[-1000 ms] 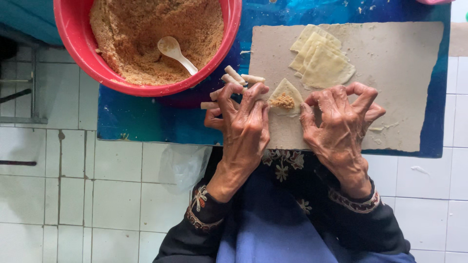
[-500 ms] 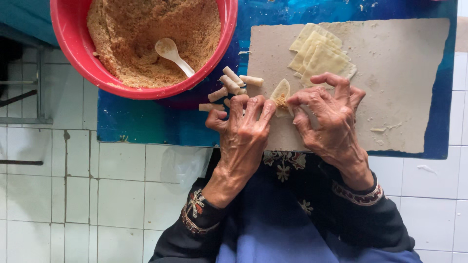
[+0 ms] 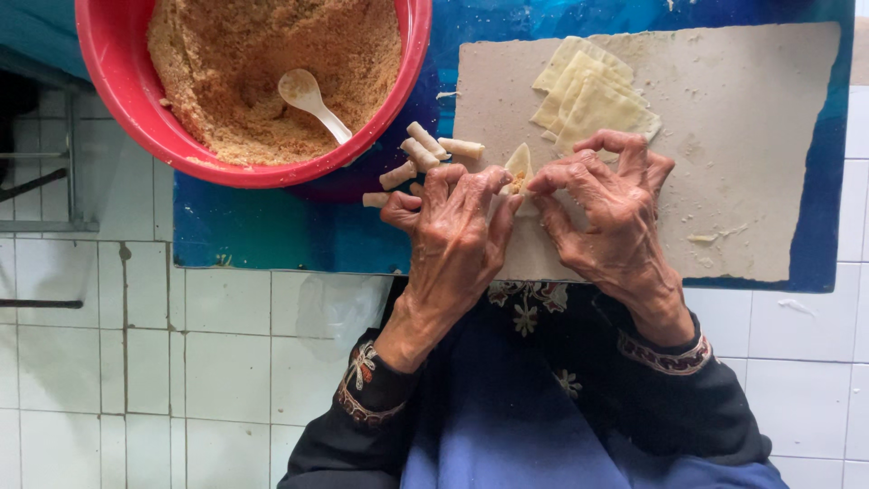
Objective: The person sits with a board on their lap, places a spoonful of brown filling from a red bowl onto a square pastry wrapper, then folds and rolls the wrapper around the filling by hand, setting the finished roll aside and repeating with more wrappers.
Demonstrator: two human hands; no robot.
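You have one red bowl (image 3: pixel 118 100) of crumb filling with one spoon (image 3: pixel 312 101); one board (image 3: pixel 742 136); one wrapper stack (image 3: pixel 593 95); four rolls (image 3: pixel 421 154); your left hand (image 3: pixel 453 231) and right hand (image 3: pixel 611 213) lie palms down, fingertips pinching one filled wrapper (image 3: pixel 518 167) between them at the board's left edge.
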